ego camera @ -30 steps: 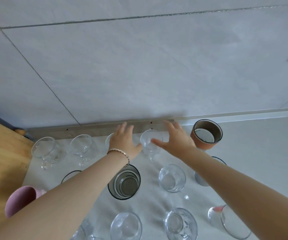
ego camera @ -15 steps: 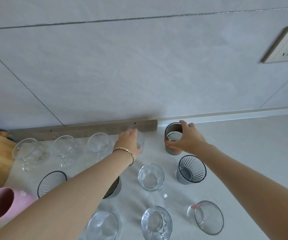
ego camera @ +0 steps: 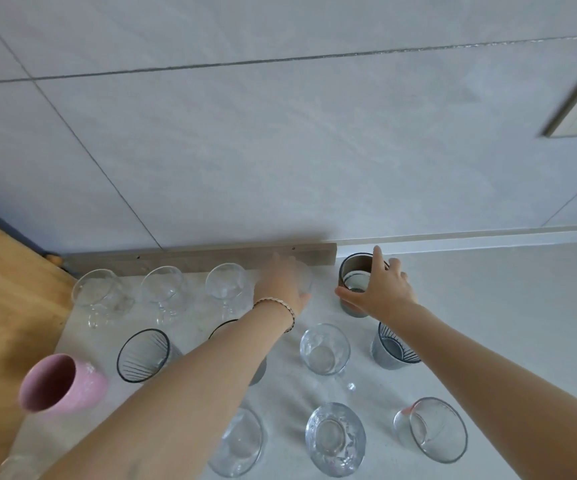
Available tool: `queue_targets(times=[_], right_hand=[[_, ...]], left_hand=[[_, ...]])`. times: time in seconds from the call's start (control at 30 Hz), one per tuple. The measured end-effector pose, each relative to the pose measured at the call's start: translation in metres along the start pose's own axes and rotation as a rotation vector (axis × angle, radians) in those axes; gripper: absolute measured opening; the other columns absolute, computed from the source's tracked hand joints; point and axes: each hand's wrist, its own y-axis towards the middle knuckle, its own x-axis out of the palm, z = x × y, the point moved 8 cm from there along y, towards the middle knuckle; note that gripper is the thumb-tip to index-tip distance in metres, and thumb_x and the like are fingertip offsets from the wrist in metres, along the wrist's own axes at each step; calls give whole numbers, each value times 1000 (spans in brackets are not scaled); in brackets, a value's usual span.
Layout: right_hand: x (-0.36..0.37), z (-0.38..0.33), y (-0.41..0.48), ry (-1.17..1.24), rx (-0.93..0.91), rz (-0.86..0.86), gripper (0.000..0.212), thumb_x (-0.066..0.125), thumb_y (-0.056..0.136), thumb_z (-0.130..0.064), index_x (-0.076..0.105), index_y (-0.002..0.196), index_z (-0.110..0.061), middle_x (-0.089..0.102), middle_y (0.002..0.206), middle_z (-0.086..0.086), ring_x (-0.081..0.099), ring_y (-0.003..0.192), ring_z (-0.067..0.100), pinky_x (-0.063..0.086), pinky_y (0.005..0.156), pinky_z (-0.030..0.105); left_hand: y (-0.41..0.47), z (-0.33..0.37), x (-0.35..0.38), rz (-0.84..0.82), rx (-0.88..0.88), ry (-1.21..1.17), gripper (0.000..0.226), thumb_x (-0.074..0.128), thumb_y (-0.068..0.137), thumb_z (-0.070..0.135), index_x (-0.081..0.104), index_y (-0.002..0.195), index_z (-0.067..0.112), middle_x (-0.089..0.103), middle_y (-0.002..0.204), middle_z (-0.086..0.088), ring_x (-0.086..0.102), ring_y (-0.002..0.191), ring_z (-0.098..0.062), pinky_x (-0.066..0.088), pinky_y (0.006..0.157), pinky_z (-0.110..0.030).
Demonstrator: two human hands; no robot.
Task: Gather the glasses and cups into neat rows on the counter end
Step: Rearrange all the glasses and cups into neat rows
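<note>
Counter point(ego camera: 487, 306) is carrying rows of glassware at its left end, by the wooden board point(ego camera: 6, 289); back row along the wall strip point(ego camera: 197, 259) is taking three stemmed glasses point(ego camera: 162, 289), then a fourth clear glass point(ego camera: 302, 280), then the brown cup point(ego camera: 356, 282). Brown cup is standing upright at the right end of that row, long axis vertical, just right of the clear glass, small gap between them. Right hand point(ego camera: 380, 289) is nearer to it, wrapping it from the right side, thumb on the near wall, fingers over the far rim, so closed on the cup. Left hand point(ego camera: 280, 285) is blurring, curling round the clear glass; grip looks closed on it. Cup looks matte, brown outside, pale inside, opaque, greyish base. Likely next: nudging the cup left into line. Front rows are holding the ribbed tumblers point(ego camera: 143, 355), plain glasses point(ego camera: 325, 348), pink mug point(ego camera: 62, 384) tilting at left
</note>
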Motion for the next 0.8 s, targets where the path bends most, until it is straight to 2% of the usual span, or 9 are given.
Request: queue_targets(times=[0.07,0.13,0.2,0.37,0.47,0.53,0.63,0.7,0.8], right_hand=[[-4,-12,-17,-34,-77,60,97,63,77,-60,15,149,-17,26,147,12,27,137,32,28,111,40],[-4,-36,-42,-67,-206,120,74,62,82,-50,33,141,-16,31,145,9,24,138,29,24,114,39],[4,-64,-71,-86,-311,122,58,59,86,-38,42,137,-17,32,146,8,21,140,27,21,115,38],[51,-142,-137,19,-460,-71,42,58,89,-31,54,129,-20,41,141,2,30,135,20,27,111,28],[87,-190,-165,11,-521,-158,43,58,88,-29,53,130,-20,45,138,0,35,133,18,32,109,29],[111,-219,-174,-30,-561,-200,54,59,88,-28,42,139,-18,40,143,2,34,135,20,33,111,32],[143,-256,-172,-117,-566,-234,79,65,83,-28,23,148,-20,26,151,6,33,136,28,33,112,38],[161,-268,-164,-188,-521,-253,89,70,79,-28,15,150,-23,21,153,7,32,136,33,34,110,41],[178,-275,-156,-252,-482,-266,92,72,74,-20,18,148,-25,26,147,7,38,130,31,41,105,40]], left_hand=[[-17,-2,-12,52,28,-60,64,53,90,31,23,145,15,13,157,-11,21,143,-29,35,109,-40],[-44,-10,-30,118,94,-129,48,50,91,26,39,136,13,36,146,-8,37,134,-25,38,107,-36],[-78,-32,-47,169,138,-153,35,48,92,21,53,126,14,52,134,-3,49,125,-21,41,102,-32],[-149,-141,-70,274,7,-236,23,52,89,16,64,109,14,67,112,-1,62,109,-19,47,91,-30],[-172,-218,-83,366,-125,-157,27,56,82,11,63,109,8,64,115,-9,59,110,-28,46,91,-35],[-179,-264,-85,381,-247,-122,34,60,79,15,57,112,6,56,119,-11,54,112,-32,45,89,-38],[-186,-317,-76,306,-423,-239,60,66,77,29,41,129,13,39,135,-9,46,122,-31,47,95,-41],[-181,-333,-71,235,-391,-215,79,66,76,32,25,143,18,22,151,-8,35,135,-29,42,104,-40],[-167,-336,-72,108,-236,40,88,62,80,29,7,149,28,2,160,1,16,146,-20,35,110,-36]])
